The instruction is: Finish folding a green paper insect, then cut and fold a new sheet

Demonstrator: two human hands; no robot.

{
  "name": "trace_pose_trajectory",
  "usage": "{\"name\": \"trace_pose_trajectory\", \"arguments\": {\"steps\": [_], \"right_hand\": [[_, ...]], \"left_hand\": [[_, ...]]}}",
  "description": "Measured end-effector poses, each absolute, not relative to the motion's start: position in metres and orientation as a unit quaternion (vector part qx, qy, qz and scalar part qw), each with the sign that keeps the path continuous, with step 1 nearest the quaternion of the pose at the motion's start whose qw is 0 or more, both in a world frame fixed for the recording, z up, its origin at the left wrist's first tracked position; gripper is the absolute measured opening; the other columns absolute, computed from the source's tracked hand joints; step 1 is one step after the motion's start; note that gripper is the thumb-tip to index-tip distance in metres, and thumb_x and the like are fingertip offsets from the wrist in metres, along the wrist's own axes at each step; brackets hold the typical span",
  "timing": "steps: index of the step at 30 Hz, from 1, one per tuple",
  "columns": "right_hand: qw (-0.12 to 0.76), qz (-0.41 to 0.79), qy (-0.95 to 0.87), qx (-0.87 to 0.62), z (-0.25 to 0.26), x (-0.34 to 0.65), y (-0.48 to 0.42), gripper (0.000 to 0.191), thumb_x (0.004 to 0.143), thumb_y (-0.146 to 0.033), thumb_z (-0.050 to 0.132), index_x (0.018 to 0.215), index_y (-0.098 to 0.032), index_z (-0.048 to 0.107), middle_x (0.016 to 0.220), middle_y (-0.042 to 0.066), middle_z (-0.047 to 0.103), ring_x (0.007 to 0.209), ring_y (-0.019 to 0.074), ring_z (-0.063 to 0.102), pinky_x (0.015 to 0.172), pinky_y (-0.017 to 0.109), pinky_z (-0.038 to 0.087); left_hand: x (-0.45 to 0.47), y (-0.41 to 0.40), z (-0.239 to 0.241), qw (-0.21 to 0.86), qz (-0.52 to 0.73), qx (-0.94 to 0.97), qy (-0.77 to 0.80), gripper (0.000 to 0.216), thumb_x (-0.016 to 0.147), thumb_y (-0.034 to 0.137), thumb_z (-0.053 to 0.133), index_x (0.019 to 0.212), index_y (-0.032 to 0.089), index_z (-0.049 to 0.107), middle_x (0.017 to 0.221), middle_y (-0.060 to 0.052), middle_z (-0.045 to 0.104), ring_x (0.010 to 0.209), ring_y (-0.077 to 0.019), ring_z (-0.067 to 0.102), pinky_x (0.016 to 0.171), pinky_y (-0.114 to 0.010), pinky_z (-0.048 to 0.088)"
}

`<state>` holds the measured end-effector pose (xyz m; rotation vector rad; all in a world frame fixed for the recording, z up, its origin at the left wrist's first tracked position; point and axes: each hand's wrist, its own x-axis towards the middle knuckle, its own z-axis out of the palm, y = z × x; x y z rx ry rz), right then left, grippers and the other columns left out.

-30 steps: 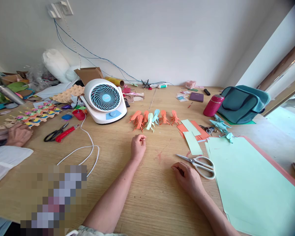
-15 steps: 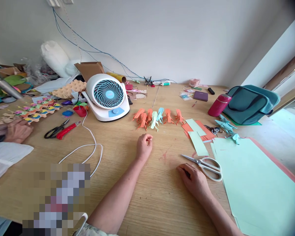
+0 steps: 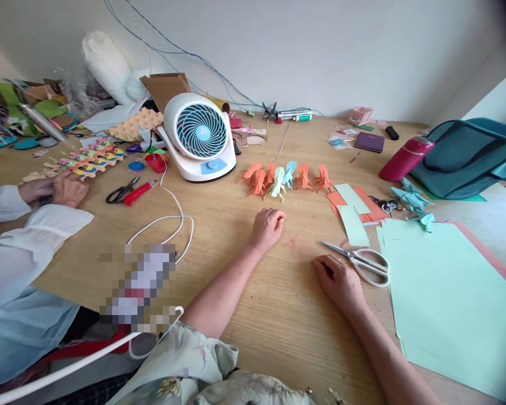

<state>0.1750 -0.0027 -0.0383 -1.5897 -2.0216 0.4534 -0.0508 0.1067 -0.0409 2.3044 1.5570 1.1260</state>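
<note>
The left hand (image 3: 266,227) rests on the wooden counter (image 3: 244,315), fingers curled, holding nothing, near the row of orange and blue folded paper figures (image 3: 285,178). The right hand (image 3: 338,279) lies loosely closed, empty, just beside the white-handled scissors (image 3: 360,262).

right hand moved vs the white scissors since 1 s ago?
No. The right hand rests on the table just left of the white scissors, as before; only the camera view shifted.
</note>
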Motion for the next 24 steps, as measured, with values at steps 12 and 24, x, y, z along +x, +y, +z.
{"name": "trace_pose_trajectory", "arguments": {"steps": [12,24], "right_hand": [[0.275,0.157,-0.739,-0.595,-0.039,0.177,-0.003,0.028,0.092,-0.036,0.048,0.088,-0.02,0.071,0.078,0.003,0.072,0.069,0.018,0.063,0.065,0.028,0.044],[0.297,0.145,-0.731,-0.596,-0.037,0.175,-0.002,0.029,0.09,-0.037,0.049,0.087,-0.02,0.072,0.072,0.003,0.07,0.064,0.0181,0.062,0.061,0.027,0.042]], "left_hand": [[-0.047,0.101,-0.041,0.045,0.359,0.763,0.535,0.011,0.089,0.013,0.055,0.088,0.021,0.061,0.088,-0.006,0.069,0.087,-0.023,0.058,0.081,-0.035,0.041],[-0.057,0.108,-0.048,0.048,0.404,0.733,0.545,0.012,0.088,0.011,0.054,0.085,0.021,0.059,0.086,-0.004,0.069,0.079,-0.0198,0.057,0.08,-0.033,0.043]]}}
